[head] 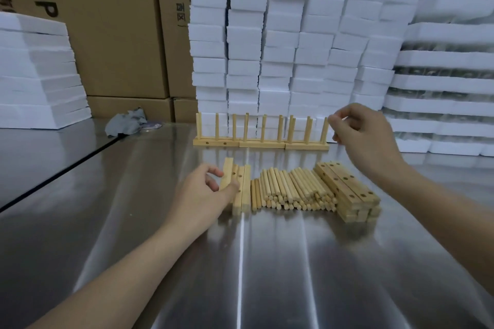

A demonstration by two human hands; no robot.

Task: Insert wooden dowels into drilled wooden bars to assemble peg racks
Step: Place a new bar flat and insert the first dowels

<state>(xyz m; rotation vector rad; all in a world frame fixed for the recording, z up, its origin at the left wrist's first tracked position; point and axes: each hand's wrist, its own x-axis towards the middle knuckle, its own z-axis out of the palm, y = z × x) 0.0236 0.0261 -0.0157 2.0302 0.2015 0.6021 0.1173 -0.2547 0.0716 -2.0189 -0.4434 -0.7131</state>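
While the left hand (205,189) pinches a pale drilled wooden bar (227,172) between thumb and curled fingers, that bar sits tipped up on edge. It's at the left end of a short row of like bars (242,189) lying on the shiny steel table (294,262).

Just right of the row: heap of short round wooden dowels (291,189), loose, ends toward the camera. Right of the heap, touching it: layered stack of drilled wooden bars (347,189), holes facing up.

Further back on the table: three assembled peg racks (262,145) set end to end, dowels standing upright in them. The right hand (358,133) hovers at the right end of that line. Fingers curled, thumb and forefinger tips close together, right beside the top of the last upright dowel (324,129). Can't tell if it touches or holds it.

Background: wall of white foam blocks (294,35), brown cardboard cartons (120,35) to the left, crumpled grey rag (125,121) at their foot.
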